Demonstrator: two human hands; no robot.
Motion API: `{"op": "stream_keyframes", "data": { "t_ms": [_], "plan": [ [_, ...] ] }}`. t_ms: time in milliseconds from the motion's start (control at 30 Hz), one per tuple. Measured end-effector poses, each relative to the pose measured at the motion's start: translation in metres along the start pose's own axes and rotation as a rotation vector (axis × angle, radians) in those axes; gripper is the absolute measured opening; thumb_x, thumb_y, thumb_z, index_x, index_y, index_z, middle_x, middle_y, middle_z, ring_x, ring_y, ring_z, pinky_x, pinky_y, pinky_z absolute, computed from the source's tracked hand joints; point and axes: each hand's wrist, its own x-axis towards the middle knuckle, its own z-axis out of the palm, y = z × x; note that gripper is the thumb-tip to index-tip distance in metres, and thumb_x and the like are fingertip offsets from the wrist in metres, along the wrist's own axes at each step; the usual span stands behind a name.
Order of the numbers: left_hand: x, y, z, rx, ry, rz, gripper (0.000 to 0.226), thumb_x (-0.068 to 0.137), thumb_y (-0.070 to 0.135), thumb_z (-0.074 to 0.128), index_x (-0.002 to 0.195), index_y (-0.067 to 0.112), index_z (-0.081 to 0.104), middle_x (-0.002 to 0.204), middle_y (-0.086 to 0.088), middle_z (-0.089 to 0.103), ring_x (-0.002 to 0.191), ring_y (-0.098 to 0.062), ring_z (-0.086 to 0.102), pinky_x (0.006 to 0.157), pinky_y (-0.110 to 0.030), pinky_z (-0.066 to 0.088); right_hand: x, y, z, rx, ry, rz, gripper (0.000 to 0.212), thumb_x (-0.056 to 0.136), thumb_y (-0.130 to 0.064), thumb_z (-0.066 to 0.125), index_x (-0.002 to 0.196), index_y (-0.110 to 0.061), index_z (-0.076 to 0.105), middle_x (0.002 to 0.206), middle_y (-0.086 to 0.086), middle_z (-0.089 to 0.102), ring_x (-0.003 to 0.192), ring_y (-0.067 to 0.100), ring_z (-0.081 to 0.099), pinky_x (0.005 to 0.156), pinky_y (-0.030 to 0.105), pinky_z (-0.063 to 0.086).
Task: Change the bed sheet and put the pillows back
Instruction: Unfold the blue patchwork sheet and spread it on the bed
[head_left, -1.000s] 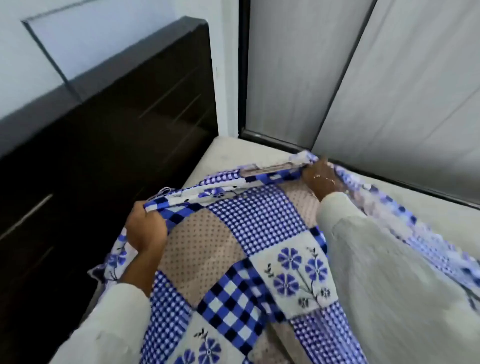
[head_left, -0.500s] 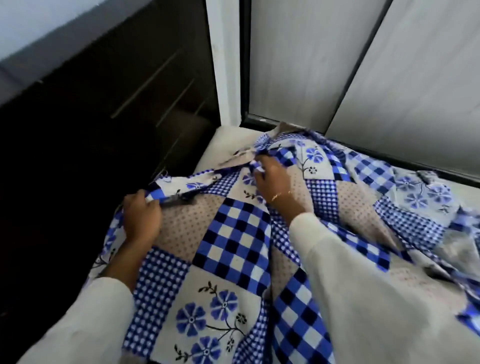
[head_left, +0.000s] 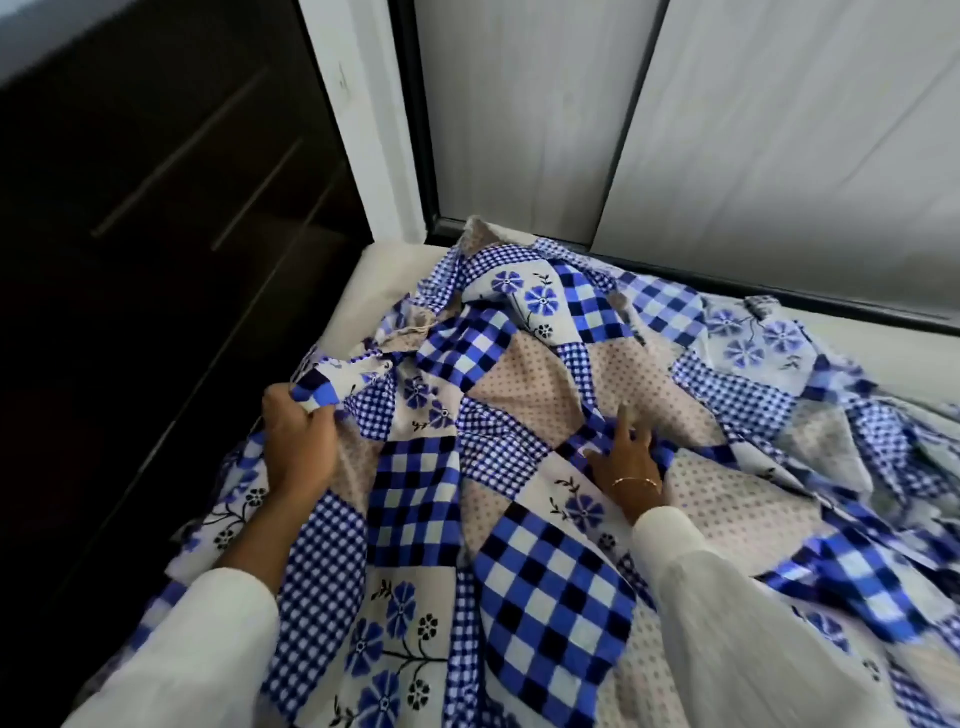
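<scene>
Here, sheet (head_left: 524, 467) spread in loose rumples over mattress (head_left: 374, 275), blue checks, blue flowers and dotted beige patches showing. Bunched highest toward far corner, where bare pale mattress still shows beside dark headboard (head_left: 156, 234) on the left. Far edge lying along black track of pale sliding doors (head_left: 727, 130), one fold touching the track. No containers in sight. Against half a second ago: right hand (head_left: 626, 460) drawn back from the far bunched edge, now nearer the body on the middle of the sheet; left hand (head_left: 298, 436) in much the same place at the left edge; sheet thrown farther toward the doors and corner, more of it covering the mattress there. Left grip closed tight, fingers curled round a gathered fold of the sheet's edge, thumb side up, cloth bulging out above the knuckles. Right grip open, fingers spread and fairly straight, pressing flat on the sheet at a blue checked strip, holding nothing; thin bangle (head_left: 635, 482) at the wrist. Both forearms in white sleeves (head_left: 753, 623) reaching in from the bottom, left sleeve pushed up to bare the forearm. Left hand just beside the headboard side of the bed, right hand well apart from it across the checked and flowered patches. Pillows nowhere in view.
</scene>
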Motion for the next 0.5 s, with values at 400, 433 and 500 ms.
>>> {"op": "stream_keyframes", "data": {
  "t_ms": [400,433,500],
  "plan": [
    [-0.120,-0.002,0.061,0.044,-0.540,-0.237,0.063,0.086,0.038,0.062,0.131,-0.001,0.039,0.129,-0.023,0.050,0.114,-0.036,0.052,0.096,-0.046,0.044,-0.106,0.000,-0.045,0.563,-0.774,-0.244,0.028,0.094,-0.014,0.053,0.066,-0.018,0.058,0.050,-0.002,0.056,0.038,0.007,0.052,0.037,0.019,0.043],
    [-0.129,0.005,0.061,-0.086,-0.559,-0.395,0.063,0.085,0.042,0.062,0.131,0.004,0.042,0.128,-0.019,0.053,0.112,-0.034,0.054,0.096,-0.046,0.045,-0.117,0.005,-0.051,0.605,-0.920,-0.246,0.029,0.093,-0.009,0.053,0.067,-0.017,0.063,0.051,-0.003,0.061,0.039,0.008,0.056,0.038,0.020,0.047],
    [-0.147,0.018,0.060,-0.331,-0.637,-0.624,0.045,0.087,0.041,0.061,0.119,0.010,0.056,0.108,-0.010,0.062,0.093,-0.026,0.062,0.083,-0.038,0.053,-0.131,0.018,-0.056,0.663,-1.020,-0.211,0.032,0.093,-0.009,0.053,0.068,-0.020,0.069,0.057,-0.003,0.066,0.048,0.010,0.062,0.047,0.022,0.053]
  ]
}}
